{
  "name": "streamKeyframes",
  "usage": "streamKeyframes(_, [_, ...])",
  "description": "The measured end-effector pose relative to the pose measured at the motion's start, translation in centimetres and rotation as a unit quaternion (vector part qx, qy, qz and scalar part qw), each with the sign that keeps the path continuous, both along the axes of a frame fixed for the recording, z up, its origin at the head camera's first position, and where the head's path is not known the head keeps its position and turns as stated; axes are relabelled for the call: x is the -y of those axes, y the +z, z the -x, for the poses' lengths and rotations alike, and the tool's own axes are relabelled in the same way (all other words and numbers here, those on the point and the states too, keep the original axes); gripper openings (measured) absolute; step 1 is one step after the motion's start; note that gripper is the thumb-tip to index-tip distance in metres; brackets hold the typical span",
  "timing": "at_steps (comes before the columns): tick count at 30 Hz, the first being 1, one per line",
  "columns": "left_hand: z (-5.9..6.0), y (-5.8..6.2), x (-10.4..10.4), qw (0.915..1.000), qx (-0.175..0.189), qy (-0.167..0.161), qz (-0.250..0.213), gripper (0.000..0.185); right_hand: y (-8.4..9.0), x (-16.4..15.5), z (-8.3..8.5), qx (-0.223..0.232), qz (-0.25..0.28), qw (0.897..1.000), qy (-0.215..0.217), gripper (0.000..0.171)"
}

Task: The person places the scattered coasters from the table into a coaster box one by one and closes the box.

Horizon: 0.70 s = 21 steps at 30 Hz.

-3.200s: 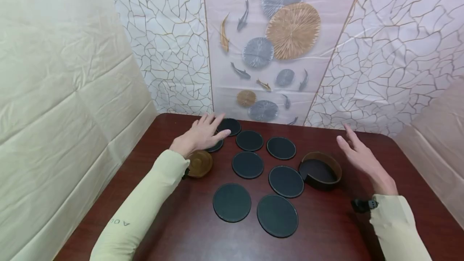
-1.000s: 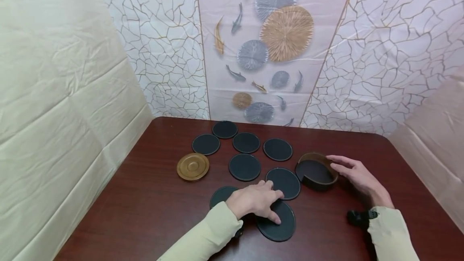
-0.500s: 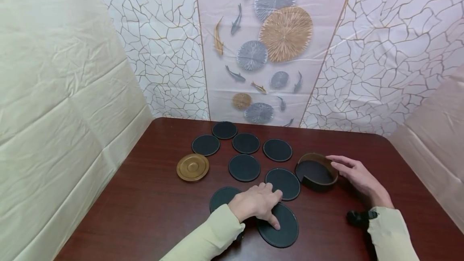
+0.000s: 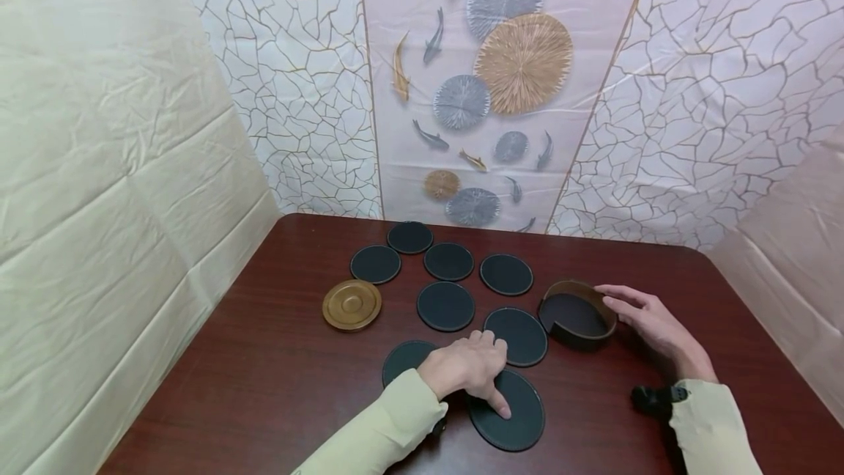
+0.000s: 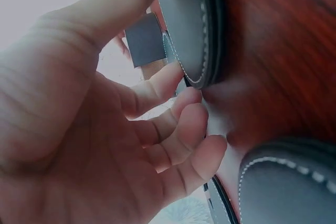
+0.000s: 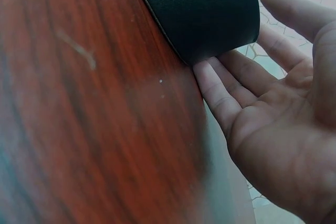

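In the head view, my left hand [image 4: 469, 366] is over a round black coaster [image 4: 517, 416] at the front. Its thumb lies on the coaster's top while the curled fingers meet the far edge. Close up in the left wrist view, that coaster [image 5: 191, 30] shows white stitching, with the index fingertip right at its rim. My right hand [image 4: 659, 328] is beside a round coaster holder [image 4: 580, 336], brown inside and black outside. The right wrist view shows its fairly straight fingers [image 6: 212, 82] against the holder's black outer wall [image 6: 210, 17].
Several more black coasters lie flat on the dark red table [image 4: 277, 387], including one [image 4: 445, 306] in the middle and another [image 4: 516, 336] by the holder. A brown round lid-like disc [image 4: 352, 305] lies at left. A patterned cloth [image 4: 316, 94] hangs behind the table.
My left hand has come from the back left to the front coaster, which has slid slightly towards me. The right hand has lowered to the holder's side and stays there.
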<state>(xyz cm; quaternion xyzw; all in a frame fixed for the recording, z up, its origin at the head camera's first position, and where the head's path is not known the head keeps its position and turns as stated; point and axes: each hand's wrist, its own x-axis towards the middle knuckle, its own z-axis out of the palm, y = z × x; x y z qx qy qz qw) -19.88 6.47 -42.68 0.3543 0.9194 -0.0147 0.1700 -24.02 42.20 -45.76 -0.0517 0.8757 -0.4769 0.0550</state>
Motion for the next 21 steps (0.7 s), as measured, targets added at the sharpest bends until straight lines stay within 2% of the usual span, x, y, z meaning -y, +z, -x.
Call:
streamKeyframes(5, [0.2, 0.1, -0.2, 0.9996, 0.021, 0.015, -0.008, 0.078, 0.0, -0.2, -0.2, 0.001, -0.003, 1.0, -0.002, 0.053])
streamKeyframes(10, [0.2, 0.5, -0.1, 0.9957, 0.077, 0.027, -0.045, 0.086, 0.1, -0.3, -0.2, 0.003, -0.003, 1.0, -0.005, 0.054])
streamKeyframes(13, [0.4, 0.7, 0.1, 0.9926, 0.096, 0.015, -0.073, 0.073, 0.2, -0.3, -0.2, 0.004, 0.003, 1.0, -0.001, 0.054])
streamKeyframes(17, [0.9, 0.8, 0.5, 0.987, 0.108, -0.03, -0.114, 0.031, 0.2, -0.2, -0.2, 0.003, -0.004, 1.0, -0.001, 0.053])
streamKeyframes(21, [1.7, 1.0, 1.0, 0.9763, 0.13, -0.061, -0.162, 0.02, 0.0, -0.1, -0.1, 0.004, -0.013, 1.0, -0.008, 0.053])
